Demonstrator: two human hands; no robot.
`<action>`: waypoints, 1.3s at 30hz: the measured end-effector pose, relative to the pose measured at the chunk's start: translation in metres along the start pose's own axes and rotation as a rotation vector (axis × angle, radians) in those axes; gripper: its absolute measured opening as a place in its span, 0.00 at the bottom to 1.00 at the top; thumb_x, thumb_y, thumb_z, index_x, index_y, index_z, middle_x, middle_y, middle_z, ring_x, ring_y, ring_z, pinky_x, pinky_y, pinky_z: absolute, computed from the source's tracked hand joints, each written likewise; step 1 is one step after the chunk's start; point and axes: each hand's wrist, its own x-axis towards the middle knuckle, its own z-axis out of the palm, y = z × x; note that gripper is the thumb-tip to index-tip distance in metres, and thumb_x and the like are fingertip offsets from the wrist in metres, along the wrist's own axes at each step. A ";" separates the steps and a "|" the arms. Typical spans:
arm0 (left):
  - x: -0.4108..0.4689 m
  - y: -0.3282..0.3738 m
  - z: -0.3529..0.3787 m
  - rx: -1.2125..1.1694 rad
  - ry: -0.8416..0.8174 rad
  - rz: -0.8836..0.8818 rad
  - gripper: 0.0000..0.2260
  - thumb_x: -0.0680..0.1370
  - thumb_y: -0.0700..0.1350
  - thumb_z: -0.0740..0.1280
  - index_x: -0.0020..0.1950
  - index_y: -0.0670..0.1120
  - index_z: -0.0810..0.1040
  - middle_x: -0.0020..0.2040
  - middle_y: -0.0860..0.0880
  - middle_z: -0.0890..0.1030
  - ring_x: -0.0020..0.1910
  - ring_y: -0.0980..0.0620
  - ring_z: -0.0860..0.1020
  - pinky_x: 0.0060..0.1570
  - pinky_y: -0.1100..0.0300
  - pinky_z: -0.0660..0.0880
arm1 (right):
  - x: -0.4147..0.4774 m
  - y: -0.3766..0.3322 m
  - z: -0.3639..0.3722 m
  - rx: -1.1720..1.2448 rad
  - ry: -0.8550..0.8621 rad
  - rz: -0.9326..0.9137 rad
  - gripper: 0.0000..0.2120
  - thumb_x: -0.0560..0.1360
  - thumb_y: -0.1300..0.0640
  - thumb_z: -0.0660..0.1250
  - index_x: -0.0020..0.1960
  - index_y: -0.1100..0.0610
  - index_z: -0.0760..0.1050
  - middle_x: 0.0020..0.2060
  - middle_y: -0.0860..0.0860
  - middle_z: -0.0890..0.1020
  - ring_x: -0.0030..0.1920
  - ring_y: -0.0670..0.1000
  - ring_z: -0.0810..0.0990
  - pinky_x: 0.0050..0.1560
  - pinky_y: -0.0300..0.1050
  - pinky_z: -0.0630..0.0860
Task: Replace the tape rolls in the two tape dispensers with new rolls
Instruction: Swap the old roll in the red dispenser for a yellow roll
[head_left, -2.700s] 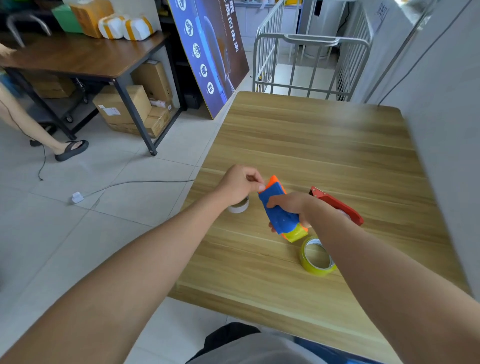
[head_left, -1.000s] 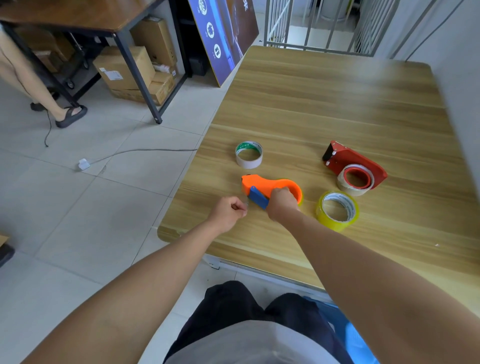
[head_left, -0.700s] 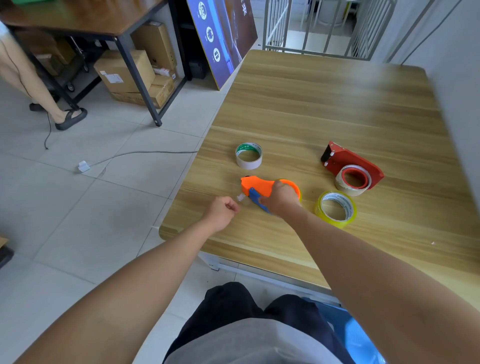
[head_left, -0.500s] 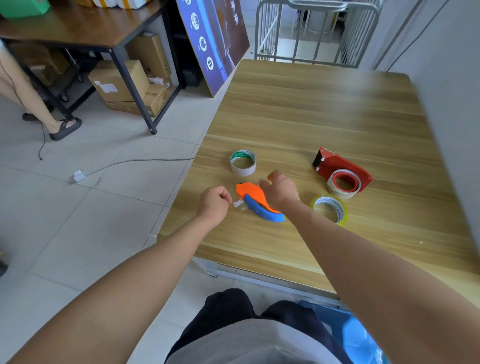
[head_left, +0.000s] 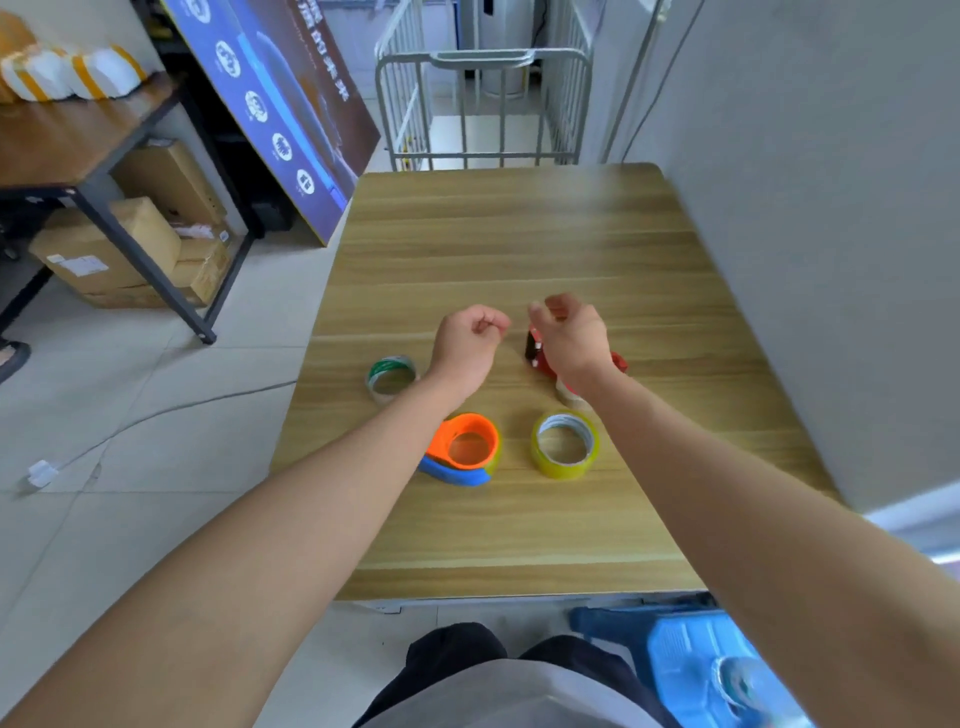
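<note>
This looks like a packing or storage room. Stacked cardboard boxes (head_left: 111, 249) sit under a metal-legged table (head_left: 62, 145) at the upper left, taped parcels (head_left: 70, 73) on it. A metal roll cage (head_left: 480, 104) stands at top centre, beyond the wooden worktop (head_left: 519, 249), on a tiled floor (head_left: 130, 415).

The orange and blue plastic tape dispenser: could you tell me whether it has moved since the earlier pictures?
Yes. The orange and blue plastic tape dispenser now lies closer beside the loose yellow tape roll.
</note>
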 end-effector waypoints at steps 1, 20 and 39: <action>0.003 0.004 0.010 -0.015 -0.026 0.001 0.12 0.73 0.28 0.58 0.48 0.33 0.80 0.48 0.34 0.82 0.42 0.50 0.76 0.51 0.57 0.73 | 0.004 0.004 -0.008 0.013 0.022 0.019 0.21 0.77 0.48 0.62 0.63 0.62 0.74 0.59 0.57 0.79 0.61 0.57 0.76 0.59 0.44 0.69; 0.037 -0.017 0.135 -0.117 -0.366 -0.477 0.13 0.78 0.37 0.59 0.62 0.38 0.73 0.54 0.43 0.76 0.52 0.48 0.75 0.58 0.54 0.71 | 0.065 0.113 -0.062 0.060 -0.035 0.262 0.24 0.79 0.45 0.57 0.65 0.62 0.72 0.59 0.56 0.79 0.59 0.57 0.76 0.56 0.47 0.70; 0.064 -0.053 0.172 -0.437 -0.278 -0.864 0.16 0.78 0.48 0.63 0.55 0.35 0.73 0.51 0.38 0.77 0.47 0.45 0.77 0.45 0.55 0.73 | 0.101 0.144 -0.026 0.105 -0.319 0.473 0.32 0.80 0.40 0.48 0.60 0.65 0.75 0.60 0.62 0.78 0.50 0.56 0.78 0.36 0.44 0.68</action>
